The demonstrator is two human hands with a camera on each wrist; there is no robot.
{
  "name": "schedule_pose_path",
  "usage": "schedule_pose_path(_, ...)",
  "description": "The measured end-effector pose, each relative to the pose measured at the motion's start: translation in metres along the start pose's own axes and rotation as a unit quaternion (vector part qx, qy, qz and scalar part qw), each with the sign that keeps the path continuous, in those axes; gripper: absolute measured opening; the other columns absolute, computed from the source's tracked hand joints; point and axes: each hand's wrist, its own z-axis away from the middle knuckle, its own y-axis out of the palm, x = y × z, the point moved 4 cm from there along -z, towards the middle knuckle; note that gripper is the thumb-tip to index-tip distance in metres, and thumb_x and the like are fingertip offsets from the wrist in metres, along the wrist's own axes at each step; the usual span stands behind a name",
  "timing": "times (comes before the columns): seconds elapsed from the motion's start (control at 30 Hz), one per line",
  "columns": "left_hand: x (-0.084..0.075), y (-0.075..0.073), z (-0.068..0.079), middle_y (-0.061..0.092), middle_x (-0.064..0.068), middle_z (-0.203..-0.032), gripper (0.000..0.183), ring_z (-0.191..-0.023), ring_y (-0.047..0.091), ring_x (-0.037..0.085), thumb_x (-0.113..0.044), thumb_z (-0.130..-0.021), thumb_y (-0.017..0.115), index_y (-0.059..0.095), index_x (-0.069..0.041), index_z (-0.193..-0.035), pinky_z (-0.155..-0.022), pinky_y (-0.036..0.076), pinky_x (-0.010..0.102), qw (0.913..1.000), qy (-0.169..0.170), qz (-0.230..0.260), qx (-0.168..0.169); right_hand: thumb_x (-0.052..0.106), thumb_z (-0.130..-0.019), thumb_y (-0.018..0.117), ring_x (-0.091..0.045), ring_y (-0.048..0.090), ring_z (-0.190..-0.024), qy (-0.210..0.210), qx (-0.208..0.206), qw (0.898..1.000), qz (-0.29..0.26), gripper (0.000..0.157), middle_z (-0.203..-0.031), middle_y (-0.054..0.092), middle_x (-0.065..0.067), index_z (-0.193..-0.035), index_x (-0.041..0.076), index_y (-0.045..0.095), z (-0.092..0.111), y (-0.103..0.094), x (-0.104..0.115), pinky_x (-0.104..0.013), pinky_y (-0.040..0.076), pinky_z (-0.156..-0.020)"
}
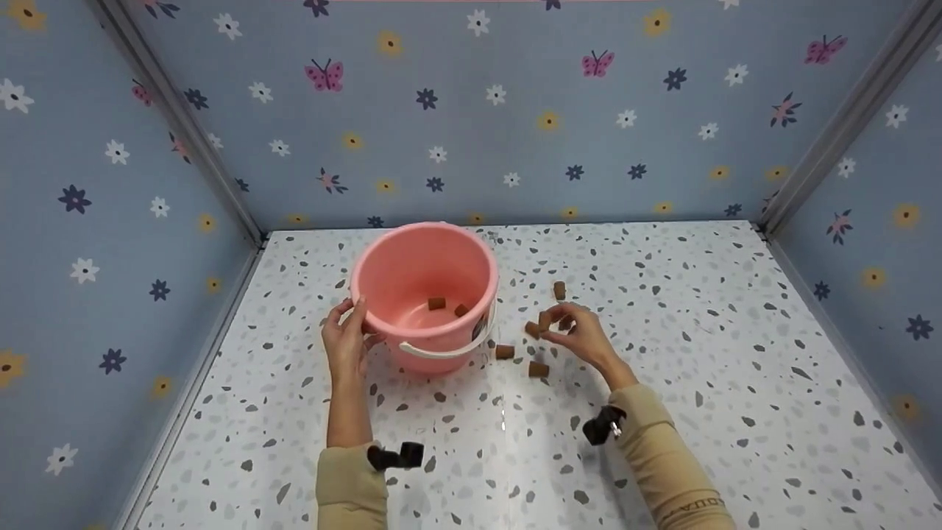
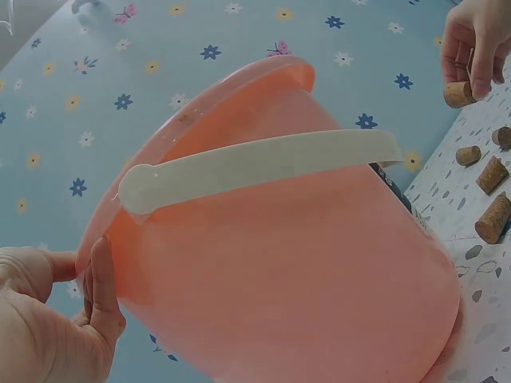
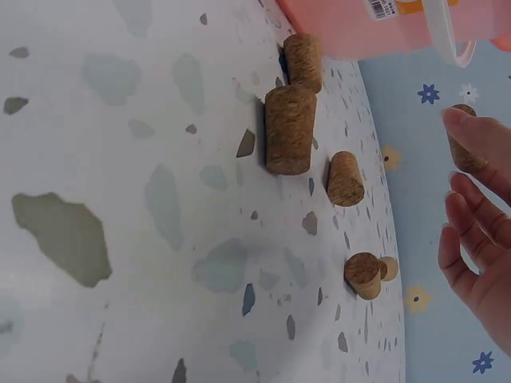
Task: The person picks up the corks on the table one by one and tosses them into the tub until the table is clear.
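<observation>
A pink bucket (image 1: 434, 355) with a white handle (image 1: 440, 354) stands on the speckled table, and two corks (image 1: 436, 302) show inside it. My left hand (image 1: 344, 342) grips the bucket's rim on its left side, thumb and fingers on either side of the wall in the left wrist view. To the right of the bucket, my right hand (image 1: 585, 337) pinches a cork (image 3: 466, 140) between thumb and fingertips, above the table. Below and around that hand lie several loose corks, among them one (image 1: 539, 369) nearest me and one (image 1: 559, 290) farther back.
The white table (image 1: 699, 331) has grey speckles. Blue panels (image 1: 515, 88) with flowers and butterflies close it in at the back and both sides. Black camera mounts (image 1: 397, 456) sit on both wrists, over beige sleeves.
</observation>
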Motion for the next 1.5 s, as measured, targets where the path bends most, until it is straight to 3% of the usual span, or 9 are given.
schedule_pose_path(0.27, -0.052, 0.019, 0.043, 0.063, 0.017, -0.093, 0.050, -0.055, 0.059, 0.018, -0.033, -0.077, 0.068, 0.048, -0.009, -0.116, -0.047, 0.052, 0.034, 0.9973, -0.057, 0.035, 0.029, 0.010, -0.072, 0.074, -0.026, 0.053, -0.074, -0.016, 0.001, 1.000, -0.024, 0.030, -0.088, 0.058, -0.011, -0.098, 0.002, 0.060, -0.011, 0.001, 0.021, -0.049, 0.046, -0.066)
schedule_pose_path(0.43, -0.010, 0.004, 0.008, 0.062, 0.017, -0.095, 0.059, -0.056, 0.059, 0.018, -0.044, -0.072, 0.070, 0.048, -0.013, -0.117, -0.047, 0.052, 0.036, 0.9998, -0.015, 0.002, 0.011, 0.009, -0.072, 0.074, -0.033, 0.053, -0.080, -0.053, -0.004, 0.998, -0.036, 0.031, -0.090, 0.059, -0.012, -0.099, 0.000, 0.060, -0.017, 0.000, 0.039, -0.046, 0.047, -0.064)
schedule_pose_path(0.6, 0.004, 0.000, -0.003, 0.061, 0.021, -0.094, 0.060, -0.054, 0.058, 0.021, -0.045, -0.070, 0.070, 0.050, -0.013, -0.116, -0.043, 0.051, 0.038, 1.0000, 0.002, 0.005, -0.005, 0.005, -0.072, 0.073, -0.036, 0.053, -0.078, -0.088, -0.005, 0.996, -0.031, 0.031, -0.089, 0.060, -0.016, -0.099, -0.004, 0.060, -0.017, -0.004, 0.076, -0.032, 0.046, -0.061)
schedule_pose_path(0.77, -0.009, 0.004, 0.008, 0.063, 0.015, -0.096, 0.060, -0.058, 0.060, 0.019, -0.045, -0.071, 0.070, 0.048, -0.014, -0.117, -0.047, 0.053, 0.036, 0.9994, -0.034, -0.001, 0.008, 0.000, -0.072, 0.071, -0.035, 0.052, -0.076, -0.125, -0.002, 0.992, -0.035, 0.029, -0.089, 0.059, -0.019, -0.098, -0.007, 0.059, -0.015, -0.009, 0.116, -0.030, 0.046, -0.061)
schedule_pose_path(0.87, -0.042, 0.015, 0.034, 0.063, 0.015, -0.095, 0.052, -0.057, 0.060, 0.019, -0.035, -0.077, 0.067, 0.047, -0.010, -0.118, -0.048, 0.053, 0.035, 0.9974, -0.063, 0.025, 0.023, -0.001, -0.072, 0.071, -0.035, 0.052, -0.075, -0.141, -0.005, 0.989, -0.043, 0.029, -0.088, 0.059, -0.019, -0.098, -0.007, 0.058, -0.017, -0.009, 0.129, -0.042, 0.047, -0.060)
schedule_pose_path(1.03, -0.063, 0.022, 0.050, 0.063, 0.016, -0.096, 0.049, -0.057, 0.060, 0.017, -0.035, -0.078, 0.067, 0.048, -0.010, -0.116, -0.050, 0.053, 0.035, 0.9968, -0.077, 0.012, 0.016, -0.001, -0.071, 0.071, -0.038, 0.053, -0.074, -0.162, -0.010, 0.985, -0.051, 0.029, -0.087, 0.059, -0.021, -0.097, -0.008, 0.058, -0.021, -0.007, 0.146, -0.044, 0.047, -0.059)
schedule_pose_path(1.07, -0.052, 0.018, 0.040, 0.063, 0.015, -0.098, 0.052, -0.058, 0.060, 0.017, -0.039, -0.076, 0.068, 0.048, -0.013, -0.116, -0.052, 0.053, 0.036, 0.9971, -0.076, -0.001, 0.010, -0.002, -0.071, 0.071, -0.038, 0.053, -0.074, -0.165, -0.011, 0.985, -0.052, 0.030, -0.087, 0.059, -0.021, -0.097, -0.009, 0.058, -0.022, -0.006, 0.149, -0.042, 0.048, -0.059)
schedule_pose_path(1.3, -0.057, 0.019, 0.042, 0.063, 0.018, -0.092, 0.046, -0.055, 0.059, 0.021, -0.027, -0.081, 0.066, 0.046, -0.006, -0.118, -0.046, 0.052, 0.036, 0.9966, -0.068, 0.040, 0.021, -0.003, -0.072, 0.070, -0.037, 0.054, -0.076, -0.159, -0.017, 0.985, -0.064, 0.031, -0.087, 0.058, -0.021, -0.099, -0.010, 0.057, -0.032, 0.005, 0.165, -0.043, 0.048, -0.062)
schedule_pose_path(1.5, -0.033, 0.011, 0.027, 0.064, 0.012, -0.095, 0.057, -0.058, 0.060, 0.016, -0.043, -0.072, 0.070, 0.048, -0.016, -0.117, -0.049, 0.053, 0.034, 0.9975, -0.070, 0.003, 0.015, 0.002, -0.073, 0.071, -0.032, 0.055, -0.069, -0.158, -0.029, 0.985, -0.066, 0.029, -0.085, 0.059, -0.017, -0.099, -0.004, 0.059, -0.051, 0.026, 0.149, -0.045, 0.046, -0.057)
